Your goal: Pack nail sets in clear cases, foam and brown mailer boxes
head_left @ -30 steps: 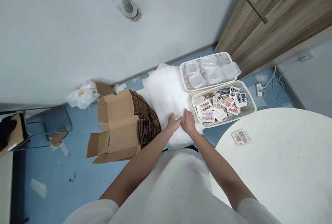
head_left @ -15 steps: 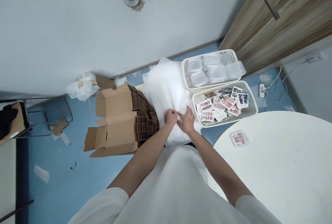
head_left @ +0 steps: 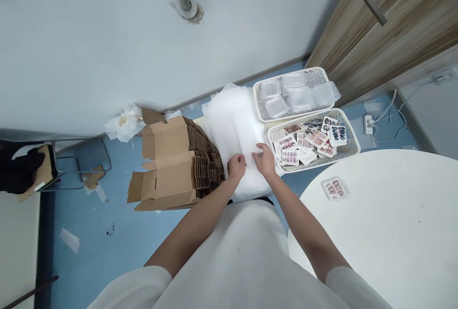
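White sheeting [head_left: 234, 118] lies between cardboard boxes [head_left: 175, 175] and the pack-filled basket [head_left: 348, 149]. Hands nearly met half a second ago; now separated. Left hand [head_left: 236, 167] curled, cannot tell whether gripping; right hand [head_left: 265, 160] open, judged free of the sheeting.

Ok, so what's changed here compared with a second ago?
Your left hand and right hand, close together over the white sheets before, have moved apart, leaving a clear gap. The left's fingers are curled; I can't tell whether they grip a sheet. The cardboard boxes and the clear case on the round table stayed put.
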The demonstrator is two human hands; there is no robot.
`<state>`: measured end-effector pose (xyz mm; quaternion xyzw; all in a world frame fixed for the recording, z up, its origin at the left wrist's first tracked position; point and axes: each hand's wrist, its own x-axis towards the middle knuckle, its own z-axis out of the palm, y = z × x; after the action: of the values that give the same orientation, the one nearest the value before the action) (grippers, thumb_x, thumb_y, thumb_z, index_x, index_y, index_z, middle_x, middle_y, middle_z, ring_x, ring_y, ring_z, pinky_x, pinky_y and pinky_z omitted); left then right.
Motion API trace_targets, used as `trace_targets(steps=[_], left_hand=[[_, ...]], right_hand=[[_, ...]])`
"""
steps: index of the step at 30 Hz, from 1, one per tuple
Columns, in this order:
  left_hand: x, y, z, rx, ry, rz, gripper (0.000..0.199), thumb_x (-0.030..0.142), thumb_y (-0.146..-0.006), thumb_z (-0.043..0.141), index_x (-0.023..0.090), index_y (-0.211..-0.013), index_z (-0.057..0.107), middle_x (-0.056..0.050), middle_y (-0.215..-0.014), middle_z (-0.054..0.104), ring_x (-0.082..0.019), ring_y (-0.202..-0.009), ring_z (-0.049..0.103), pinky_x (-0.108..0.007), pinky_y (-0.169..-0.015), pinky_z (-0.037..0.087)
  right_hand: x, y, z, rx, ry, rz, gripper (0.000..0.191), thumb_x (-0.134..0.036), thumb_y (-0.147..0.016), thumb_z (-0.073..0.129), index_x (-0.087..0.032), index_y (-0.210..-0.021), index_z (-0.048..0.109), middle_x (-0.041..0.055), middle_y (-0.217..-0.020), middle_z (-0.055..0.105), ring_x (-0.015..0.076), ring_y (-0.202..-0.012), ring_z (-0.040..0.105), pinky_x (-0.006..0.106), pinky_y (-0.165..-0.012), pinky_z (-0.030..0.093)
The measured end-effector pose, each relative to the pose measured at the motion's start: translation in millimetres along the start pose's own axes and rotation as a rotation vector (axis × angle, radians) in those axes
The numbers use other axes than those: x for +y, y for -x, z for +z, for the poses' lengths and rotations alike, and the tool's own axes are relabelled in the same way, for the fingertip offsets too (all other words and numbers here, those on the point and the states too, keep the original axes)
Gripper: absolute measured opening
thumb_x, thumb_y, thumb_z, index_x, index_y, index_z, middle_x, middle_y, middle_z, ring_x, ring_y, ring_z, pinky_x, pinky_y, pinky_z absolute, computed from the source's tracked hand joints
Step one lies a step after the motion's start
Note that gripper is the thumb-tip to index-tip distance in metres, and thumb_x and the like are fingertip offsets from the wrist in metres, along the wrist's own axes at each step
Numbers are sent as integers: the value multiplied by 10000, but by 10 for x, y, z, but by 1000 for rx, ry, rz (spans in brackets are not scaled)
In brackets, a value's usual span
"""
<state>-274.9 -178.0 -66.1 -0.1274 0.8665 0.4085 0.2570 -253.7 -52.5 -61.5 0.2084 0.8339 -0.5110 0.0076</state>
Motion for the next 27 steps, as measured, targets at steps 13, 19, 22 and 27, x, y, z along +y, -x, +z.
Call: trace_targets(steps=[13, 19, 22, 27], left_hand=[[-98, 639, -242, -291, 139, -8, 689, 385, -735, 558, 188, -1317, 246, -145, -1371, 266, -222, -1123, 455, -265, -836, 405], [-320, 774, -436, -429, 141, 118, 644, 408, -701, 597, 195, -1257, 351, -128, -1364, 306, -251, -1176, 405, -291, -880, 383], [-421, 794, -418, -446, 120, 150, 656, 415, -704, 592, 195, -1263, 328, -134, -1362, 307, -250, -1184, 397, -307, -906, 366], [-534, 825, -256, -368, -12, 216, 707, 417, -707, 576, 178, -1293, 261, -141, -1378, 255, -251, -1256, 291, -314, -984, 287]], right_hand=[[-52, 209, -204, -269, 339, -29, 587, -10, -661, 401, -156, -1229, 419, 96, -1170, 526, 181, -1003, 538, 287, -851, 422], [-338, 485, -379, -81, 466, -199, 429, -59, -723, 392, -154, -1120, 524, 86, -1117, 570, 196, -1031, 521, 322, -891, 402], [-349, 761, -467, 7, 479, -230, 364, -118, -767, 391, -176, -1094, 540, 74, -1083, 589, 196, -995, 540, 334, -868, 417], [-168, 1445, -614, 150, 417, -142, 401, -151, -780, 376, -207, -1162, 485, 57, -1132, 566, 202, -1035, 522, 359, -875, 422]])
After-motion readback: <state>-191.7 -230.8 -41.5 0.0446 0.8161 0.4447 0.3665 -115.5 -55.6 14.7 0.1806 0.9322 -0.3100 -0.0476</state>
